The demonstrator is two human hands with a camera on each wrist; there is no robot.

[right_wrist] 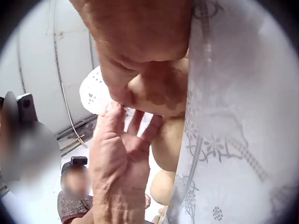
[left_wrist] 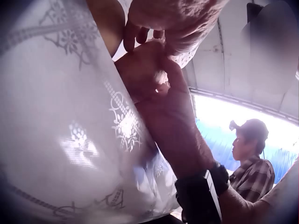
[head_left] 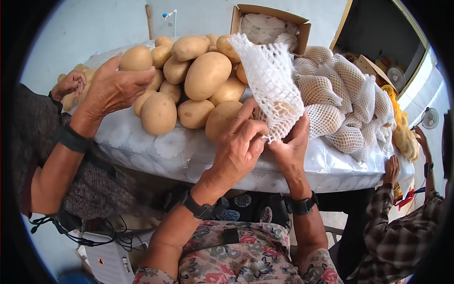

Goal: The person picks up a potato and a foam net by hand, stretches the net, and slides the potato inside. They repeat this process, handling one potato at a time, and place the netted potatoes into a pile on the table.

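Note:
In front of me a white foam net sleeve (head_left: pixel 269 71) stands up between my hands, its closed-up lower part over a tan potato (head_left: pixel 282 110). My left hand (head_left: pixel 241 146) pinches the sleeve's bottom edge between thumb and fingers. From the right, my right hand (head_left: pixel 294 144) grips the potato at its lower side; the right wrist view shows bare potato skin (right_wrist: pixel 159 91) beneath that hand. Both hands are just over the near table edge. A pile of bare potatoes (head_left: pixel 208 75) lies to the left, and several potatoes in net sleeves (head_left: pixel 326 118) lie to the right.
A patterned plastic cover lies over the table (head_left: pixel 156 151). An open cardboard box (head_left: pixel 272 23) of net sleeves stands behind. At left another person's hand (head_left: pixel 111 90) holds a potato (head_left: pixel 136 58); a person in a plaid shirt (head_left: pixel 402 236) is at right, near yellow netting (head_left: pixel 404 132).

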